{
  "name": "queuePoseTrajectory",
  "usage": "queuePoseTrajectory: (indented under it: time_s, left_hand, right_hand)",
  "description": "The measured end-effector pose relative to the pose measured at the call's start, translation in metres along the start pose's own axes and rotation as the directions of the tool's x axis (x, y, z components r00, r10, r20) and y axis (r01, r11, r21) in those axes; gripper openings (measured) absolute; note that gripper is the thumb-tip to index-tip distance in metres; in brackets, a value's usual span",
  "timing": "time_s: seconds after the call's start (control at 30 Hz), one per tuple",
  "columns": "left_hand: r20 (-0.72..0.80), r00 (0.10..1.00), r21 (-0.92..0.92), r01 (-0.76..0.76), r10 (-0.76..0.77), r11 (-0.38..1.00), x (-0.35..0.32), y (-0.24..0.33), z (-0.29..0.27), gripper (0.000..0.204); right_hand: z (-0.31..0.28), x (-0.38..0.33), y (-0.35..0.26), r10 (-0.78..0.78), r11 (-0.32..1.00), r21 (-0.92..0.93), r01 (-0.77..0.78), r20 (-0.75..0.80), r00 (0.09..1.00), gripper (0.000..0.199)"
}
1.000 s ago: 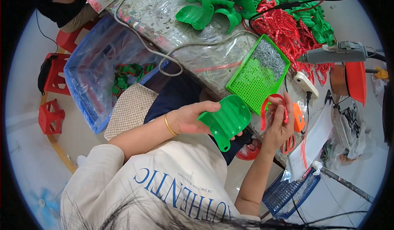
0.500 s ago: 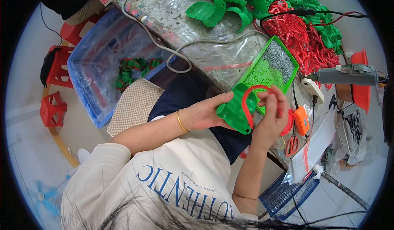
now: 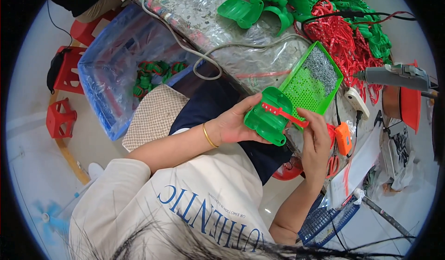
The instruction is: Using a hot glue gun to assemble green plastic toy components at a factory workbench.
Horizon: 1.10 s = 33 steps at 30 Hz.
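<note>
In my left hand (image 3: pixel 236 124) I hold a curved green plastic piece (image 3: pixel 268 125) shaped like a shell, its hollow side up. The thumb lies on its edge and the fingers go beneath it. Across its upper part runs a red plastic strip (image 3: pixel 278 111) with small pale triangles on one end. The strip's other end is pinched in the fingers of my right hand (image 3: pixel 317 137). I cannot tell whether the strip is fastened to the green piece or only rests against it.
Beyond my hands a bright green basket (image 3: pixel 296 77) holds small silvery metal parts. Red strips (image 3: pixel 331 32) and green pieces (image 3: pixel 241 13) are heaped at the back. A grey power screwdriver (image 3: pixel 394 77) lies at right. A blue lined bin (image 3: pixel 104 81) stands at left.
The red strip was bent in an arc over the green piece. Now it runs straighter across it, and my right hand has moved lower, gripping the strip's outer end.
</note>
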<state>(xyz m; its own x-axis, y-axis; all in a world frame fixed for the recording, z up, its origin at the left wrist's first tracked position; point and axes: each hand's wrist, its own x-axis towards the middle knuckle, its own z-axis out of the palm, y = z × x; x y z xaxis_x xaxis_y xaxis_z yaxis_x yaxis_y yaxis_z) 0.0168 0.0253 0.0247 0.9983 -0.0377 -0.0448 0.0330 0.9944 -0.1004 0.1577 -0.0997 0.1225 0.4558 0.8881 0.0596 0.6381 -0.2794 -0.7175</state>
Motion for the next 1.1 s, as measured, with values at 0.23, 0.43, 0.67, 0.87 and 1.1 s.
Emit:
queuePoseTrajectory:
  time_s: [0.23,0.43,0.67,0.87,1.1]
  left_hand:
    - [-0.109,0.994,-0.091,-0.039,0.029,0.995,0.002,0.004,0.005,0.061]
    - [-0.092,0.991,0.182,-0.079,0.097,0.980,-0.001,0.002,0.014,0.061]
    - [0.052,0.960,0.440,-0.268,0.274,0.857,-0.002,-0.001,0.031,0.080]
    - [0.041,0.952,0.475,-0.284,0.302,0.833,-0.004,0.000,0.026,0.081]
    - [0.119,0.935,0.493,-0.348,0.335,0.797,-0.003,0.003,0.037,0.087]
  right_hand:
    - [0.006,0.005,-0.007,-0.033,0.996,0.086,0.034,-0.011,0.999,0.028]
    - [0.012,0.006,-0.010,0.217,0.967,0.152,-0.205,-0.066,0.974,0.018]
    - [0.019,0.009,-0.011,0.317,0.943,0.135,-0.303,-0.092,0.944,0.015]
    - [0.017,0.012,-0.009,0.344,0.928,0.185,-0.324,-0.087,0.935,0.014]
    - [0.025,0.015,-0.010,0.407,0.799,0.504,-0.327,-0.053,0.912,0.016]
